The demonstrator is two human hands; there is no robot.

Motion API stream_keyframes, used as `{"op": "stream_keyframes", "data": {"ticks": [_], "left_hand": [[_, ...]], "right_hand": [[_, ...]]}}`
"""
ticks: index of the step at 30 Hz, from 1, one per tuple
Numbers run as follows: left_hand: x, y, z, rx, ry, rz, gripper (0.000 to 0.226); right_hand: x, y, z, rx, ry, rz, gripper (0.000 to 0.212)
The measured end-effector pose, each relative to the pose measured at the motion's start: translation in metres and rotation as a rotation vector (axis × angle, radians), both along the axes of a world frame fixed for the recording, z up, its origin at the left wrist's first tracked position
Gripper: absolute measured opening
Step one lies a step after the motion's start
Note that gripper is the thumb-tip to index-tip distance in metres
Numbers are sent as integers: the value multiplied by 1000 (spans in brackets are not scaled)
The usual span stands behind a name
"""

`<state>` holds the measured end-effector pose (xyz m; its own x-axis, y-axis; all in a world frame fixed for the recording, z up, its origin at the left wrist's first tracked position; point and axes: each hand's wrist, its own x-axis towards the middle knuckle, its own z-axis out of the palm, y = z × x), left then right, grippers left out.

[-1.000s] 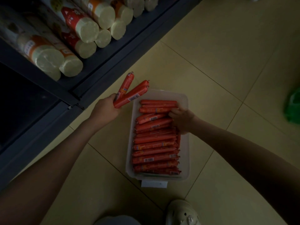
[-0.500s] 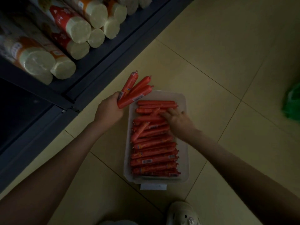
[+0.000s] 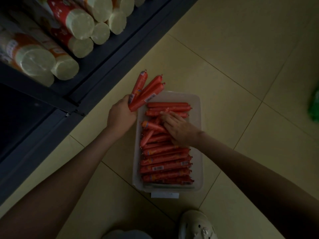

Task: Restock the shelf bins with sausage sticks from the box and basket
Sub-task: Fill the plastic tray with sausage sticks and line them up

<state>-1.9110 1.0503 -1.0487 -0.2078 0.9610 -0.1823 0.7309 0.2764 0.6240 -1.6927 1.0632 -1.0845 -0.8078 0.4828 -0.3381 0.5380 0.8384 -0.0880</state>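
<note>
The scene is dim, and print on the wrappers is too blurred to read. A clear plastic box (image 3: pixel 198 135) stands on the tiled floor (image 3: pixel 224 57), and its near end sits over a white label (image 3: pixel 164 195) whose text cannot be made out. Red sausage sticks (image 3: pixel 164 163) lie packed crosswise along most of the box, tidy at the near end and jumbled in the middle, where a few are tilted.

The right hand (image 3: pixel 179 130) reaches into the far half of the box. Its fingers (image 3: pixel 166 116) are stretched nearly straight and a little apart, lying on top of the loose sticks and touching them. Its thumb is hidden, and the sticks under its palm are covered.

The left hand (image 3: pixel 121 116) is just beside the box's far left corner. Its fingers are hidden behind its back, but it is clamped round the lower ends of three sausage sticks (image 3: pixel 146 91), which fan up and away past that corner.

Left of the box and beyond it runs a dark shelf (image 3: pixel 110 54) carrying large pale-ended sausage rolls (image 3: pixel 80 25), cut off by the top edge. The space beneath the shelf is too dark to see into. To the right of the box, a green thing (image 3: pixel 314 107) is cut off by the frame edge and cannot be identified. Near the box's front end, a light shoe (image 3: pixel 196 226) shows in part.
</note>
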Motion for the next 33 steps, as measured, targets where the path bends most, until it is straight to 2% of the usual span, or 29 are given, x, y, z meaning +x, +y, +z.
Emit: {"op": "stream_keyframes", "data": {"ticks": [5, 8, 11, 14, 16, 18, 21, 23, 25, 27, 28, 29, 31, 33], "left_hand": [[-4, 3, 4, -53, 54, -32, 33], [-5, 3, 4, -76, 42, -3, 34], [-9, 2, 2, -58, 26, 1, 38], [-14, 1, 0, -41, 60, -16, 38], [-13, -1, -2, -26, 83, -41, 40], [-9, -2, -4, -17, 83, -62, 43], [-1, -2, -7, 23, 137, -119, 43], [10, -2, -6, 68, 215, -192, 43], [28, -2, -2, 75, 279, -270, 45], [48, -3, -5, 25, 370, -413, 52], [56, -4, -11, -29, 419, -531, 60], [62, -6, -19, -113, 459, -672, 71], [66, -11, -35, -309, 538, -919, 93], [65, -17, -48, -383, 603, -948, 93]], "right_hand": [[-19, 21, 5, 50, 124, 46, 55], [-34, 28, 8, 18, -62, 45, 58], [-25, 17, 4, -173, -171, -55, 53], [-5, 5, 1, -344, -313, -104, 62], [5, -1, -4, -363, -371, -141, 66], [15, -8, -8, -182, -247, -89, 63], [31, -12, -10, -70, 29, -140, 55], [42, -9, -3, 10, 289, -356, 44], [49, -2, 10, 109, 556, -662, 39], [56, 4, 24, 68, 753, -936, 39], [56, 5, 30, 6, 782, -966, 43], [55, 5, 32, -42, 735, -908, 51], [49, 0, 28, -127, 482, -681, 67], [39, -10, 14, -176, 192, -460, 78]]}}
